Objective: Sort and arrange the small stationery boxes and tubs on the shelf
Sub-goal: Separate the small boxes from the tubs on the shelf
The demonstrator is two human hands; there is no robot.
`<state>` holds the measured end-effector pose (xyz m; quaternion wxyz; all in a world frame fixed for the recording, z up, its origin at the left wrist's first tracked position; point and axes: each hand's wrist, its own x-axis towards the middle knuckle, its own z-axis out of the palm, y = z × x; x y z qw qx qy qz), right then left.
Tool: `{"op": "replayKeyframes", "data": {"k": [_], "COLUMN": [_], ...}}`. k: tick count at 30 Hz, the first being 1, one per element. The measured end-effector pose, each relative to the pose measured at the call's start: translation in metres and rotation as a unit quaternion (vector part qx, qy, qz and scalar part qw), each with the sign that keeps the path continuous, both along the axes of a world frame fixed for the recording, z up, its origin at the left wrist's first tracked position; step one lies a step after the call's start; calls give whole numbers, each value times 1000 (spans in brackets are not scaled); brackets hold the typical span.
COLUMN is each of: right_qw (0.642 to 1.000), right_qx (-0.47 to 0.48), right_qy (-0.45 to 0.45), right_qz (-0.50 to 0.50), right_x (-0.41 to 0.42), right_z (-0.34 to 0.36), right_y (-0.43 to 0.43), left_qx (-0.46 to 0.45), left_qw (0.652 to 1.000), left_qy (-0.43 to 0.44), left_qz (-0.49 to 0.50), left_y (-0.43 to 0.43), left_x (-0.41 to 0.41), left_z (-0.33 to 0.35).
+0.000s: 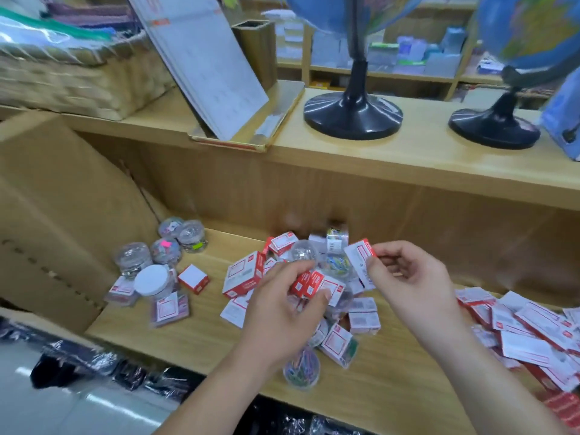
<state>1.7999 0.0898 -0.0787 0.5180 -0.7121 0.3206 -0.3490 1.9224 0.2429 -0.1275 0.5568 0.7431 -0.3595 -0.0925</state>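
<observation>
- Our left hand [282, 306] curls round small red boxes [309, 284] above the shelf's [194, 334] middle pile [241, 274].
- Our right hand [414, 277] pinches another box [361, 257] (label blurred).
- We judge sorting is midway: tubs [163, 259] cluster at the left end; next, matching boxes need stacking.

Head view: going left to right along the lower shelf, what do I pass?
Carton → clear tubs → lone red box → left hand gripping small boxes → right hand pinching a red-edged box → pile of packs at the far right.
</observation>
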Motion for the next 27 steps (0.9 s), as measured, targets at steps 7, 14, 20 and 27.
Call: {"op": "replayKeyframes", "data": {"k": [7,14,20,27], "right_qw": [991,980,991,997], "right_qx": [-68,-107,-63,-19], "right_qy": [51,96,73,61], "right_qz": [104,136,95,-41], "right_x": [81,119,104,27], "right_z": [6,-3,-9,-18], "right_y": [41,70,62,28], "left_qx": [24,250,295,49], "left_qw": [990,933,925,975], "left_qy": [-28,-189,-222,-206], "left_qz": [136,176,95,-62], "left_y": [61,76,64,5], "left_x": [82,162,176,63], "left_z": [-13,-25,-25,15]}}
